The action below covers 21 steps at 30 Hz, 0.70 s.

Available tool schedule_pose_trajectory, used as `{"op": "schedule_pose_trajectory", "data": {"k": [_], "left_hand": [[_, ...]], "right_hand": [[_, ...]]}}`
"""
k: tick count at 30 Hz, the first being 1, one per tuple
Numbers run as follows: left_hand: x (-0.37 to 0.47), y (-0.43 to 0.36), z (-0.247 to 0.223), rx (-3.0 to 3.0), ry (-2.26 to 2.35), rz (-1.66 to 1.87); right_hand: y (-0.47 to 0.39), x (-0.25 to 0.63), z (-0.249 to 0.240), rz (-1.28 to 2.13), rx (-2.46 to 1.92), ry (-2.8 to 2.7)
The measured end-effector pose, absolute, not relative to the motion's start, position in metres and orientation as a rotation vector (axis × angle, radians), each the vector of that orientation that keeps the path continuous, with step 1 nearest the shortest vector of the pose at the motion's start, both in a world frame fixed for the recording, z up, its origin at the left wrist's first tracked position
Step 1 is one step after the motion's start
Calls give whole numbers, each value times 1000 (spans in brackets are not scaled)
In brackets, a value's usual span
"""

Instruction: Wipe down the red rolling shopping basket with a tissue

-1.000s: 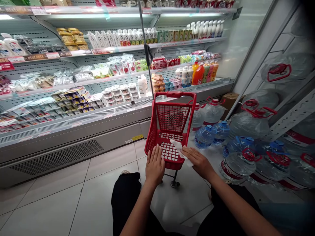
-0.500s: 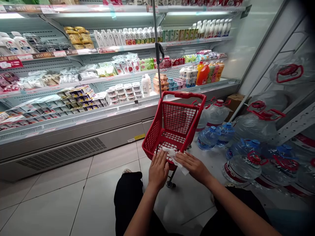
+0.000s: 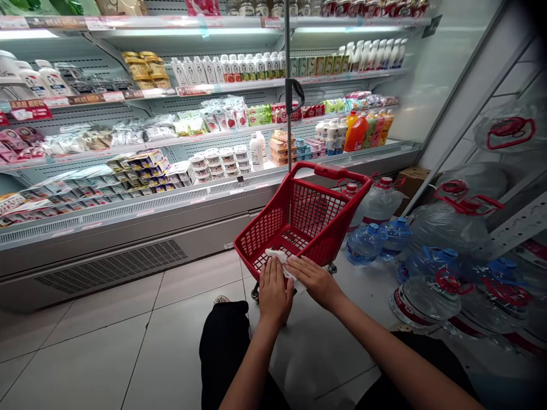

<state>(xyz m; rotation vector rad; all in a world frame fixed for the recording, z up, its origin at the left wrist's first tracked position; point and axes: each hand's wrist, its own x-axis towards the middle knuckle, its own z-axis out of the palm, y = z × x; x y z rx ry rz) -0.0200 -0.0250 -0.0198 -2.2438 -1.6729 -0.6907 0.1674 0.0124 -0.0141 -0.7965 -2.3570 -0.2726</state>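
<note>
A small red shopping cart (image 3: 329, 248) with lattice sides stands in front of me, turned at a slant. Across its near rim lies a crumpled white wipe (image 3: 277, 254). My left hand (image 3: 274, 295) presses the wipe onto the rim, fingers long and close together. From the right, my right hand (image 3: 317, 281) holds the same wipe, its fingertips nearly meeting the left hand's. The undersides of both hands and part of the wipe are hidden. Nothing large shows inside the basket.
A refrigerated display case (image 3: 205, 219) with shelves of dairy and drinks runs along the back. On the right, several large water jugs (image 3: 425, 296) and smaller blue-tinted bottles (image 3: 366, 244) stand on the tiled floor (image 3: 106, 336). My dark-trousered knees flank the cart.
The cart has turned, its near end swinging left and its handle shifting right. Both hands and the wipe have moved slightly left with the rim, and the hands are closer together.
</note>
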Motion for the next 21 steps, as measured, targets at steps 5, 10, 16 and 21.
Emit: {"op": "schedule_pose_trajectory", "data": {"k": [5, 10, 16, 21], "left_hand": [[-49, -20, -19, -2270, -1630, -691], [-57, -11, -13, -2141, -1753, -740], [-21, -4, -8, -2207, -1706, -719], [-37, -5, -6, -2264, -1657, -667]], "right_hand": [[60, 215, -5, -343, -948, -2237], [71, 243, -5, -367, -1093, -2172], [38, 181, -11, -326, -951, -2281], [46, 209, 1, -380, -972, -2293]]}}
